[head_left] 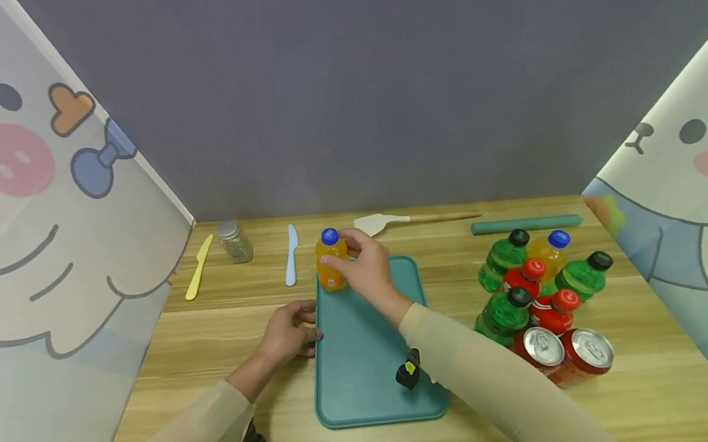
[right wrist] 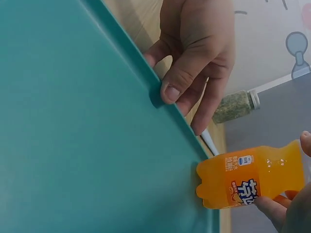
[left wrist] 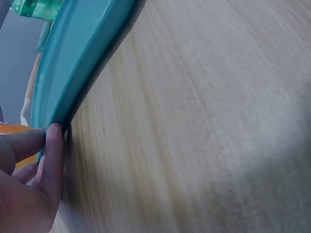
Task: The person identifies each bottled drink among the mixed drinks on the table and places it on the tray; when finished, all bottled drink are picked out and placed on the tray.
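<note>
On the teal tray (head_left: 372, 366), the right hand (head_left: 366, 267) grips 1 orange bottle (head_left: 331, 262). Left hand (head_left: 288, 332) pinches the tray's rim. Beside it, 7 bottles (head_left: 536, 279) and 2 cans (head_left: 569, 353) wait.

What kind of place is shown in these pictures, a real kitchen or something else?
Probably a staged tabletop set, not a real kitchen: a wooden table is boxed in by cartoon-printed side screens and a plain grey backdrop, with a teal tray, drink bottles and cans laid out.
</note>
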Action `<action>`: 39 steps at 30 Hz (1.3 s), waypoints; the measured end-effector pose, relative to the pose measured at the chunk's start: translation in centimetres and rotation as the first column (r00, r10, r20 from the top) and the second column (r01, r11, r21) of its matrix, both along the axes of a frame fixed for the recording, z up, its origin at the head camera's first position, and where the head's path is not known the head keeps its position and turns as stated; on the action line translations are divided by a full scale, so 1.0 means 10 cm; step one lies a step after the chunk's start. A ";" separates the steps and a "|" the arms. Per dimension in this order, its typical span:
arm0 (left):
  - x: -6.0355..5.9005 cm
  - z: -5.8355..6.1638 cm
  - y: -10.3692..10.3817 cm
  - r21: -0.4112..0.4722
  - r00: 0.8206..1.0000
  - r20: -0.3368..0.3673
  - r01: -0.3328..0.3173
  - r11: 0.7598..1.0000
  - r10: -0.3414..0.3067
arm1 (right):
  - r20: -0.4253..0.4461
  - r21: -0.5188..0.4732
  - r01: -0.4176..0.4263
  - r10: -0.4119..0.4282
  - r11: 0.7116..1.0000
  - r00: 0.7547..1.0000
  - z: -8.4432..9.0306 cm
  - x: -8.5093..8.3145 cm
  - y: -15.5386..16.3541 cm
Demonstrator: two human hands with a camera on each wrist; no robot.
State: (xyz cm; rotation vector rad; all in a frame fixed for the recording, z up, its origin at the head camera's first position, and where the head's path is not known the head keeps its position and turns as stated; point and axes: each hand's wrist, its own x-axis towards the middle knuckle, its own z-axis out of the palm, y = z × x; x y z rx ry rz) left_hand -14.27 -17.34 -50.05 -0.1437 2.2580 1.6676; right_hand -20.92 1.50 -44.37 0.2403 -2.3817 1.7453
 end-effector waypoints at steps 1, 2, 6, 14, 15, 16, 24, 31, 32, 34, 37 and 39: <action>0.00 0.00 0.00 -0.003 1.000 0.001 0.000 1.000 0.000 | 0.001 0.007 0.002 -0.002 1.000 1.000 -0.01 -0.01 0.00; 0.00 0.01 0.00 -0.004 1.000 0.003 0.000 1.000 0.000 | 0.001 0.017 0.003 -0.003 1.000 1.000 -0.02 -0.01 0.00; 0.01 0.02 0.01 -0.014 1.000 0.001 0.002 1.000 -0.002 | 0.013 0.064 -0.022 0.021 0.998 1.000 -0.03 -0.03 -0.01; 0.01 -0.01 0.00 -0.017 1.000 0.002 -0.004 1.000 0.004 | 0.061 0.094 -0.082 0.076 0.992 0.995 -0.07 -0.02 0.01; 0.00 -0.01 0.00 -0.017 1.000 0.000 -0.004 1.000 0.004 | 0.066 0.100 -0.083 0.076 0.992 0.995 -0.07 -0.02 0.01; 0.00 -0.01 0.00 -0.017 1.000 -0.003 -0.004 1.000 0.004 | 0.072 0.103 -0.084 0.077 0.991 0.994 -0.07 -0.01 0.02; 0.01 -0.01 0.01 -0.004 1.000 -0.004 -0.012 1.000 0.012 | 0.127 0.096 -0.128 0.115 0.987 0.985 0.03 0.06 0.04; 0.01 0.00 0.01 0.001 1.000 -0.002 -0.024 1.000 0.024 | 0.190 0.113 -0.168 0.145 0.979 0.971 0.19 0.15 0.07; 0.02 0.00 0.01 0.001 1.000 -0.001 -0.025 1.000 0.025 | 0.188 0.111 -0.170 0.148 0.979 0.971 0.21 0.16 0.08; 0.02 0.00 0.01 0.000 1.000 0.000 -0.023 1.000 0.023 | 0.180 0.098 -0.172 0.153 0.980 0.972 0.26 0.19 0.10; 0.02 0.00 0.01 0.003 1.000 -0.001 -0.025 1.000 0.025 | 0.155 0.082 -0.170 0.156 0.982 0.975 0.34 0.24 0.15; 0.02 0.00 0.01 0.007 1.000 -0.002 -0.025 1.000 0.025 | 0.142 0.074 -0.171 0.160 0.982 0.977 0.39 0.29 0.20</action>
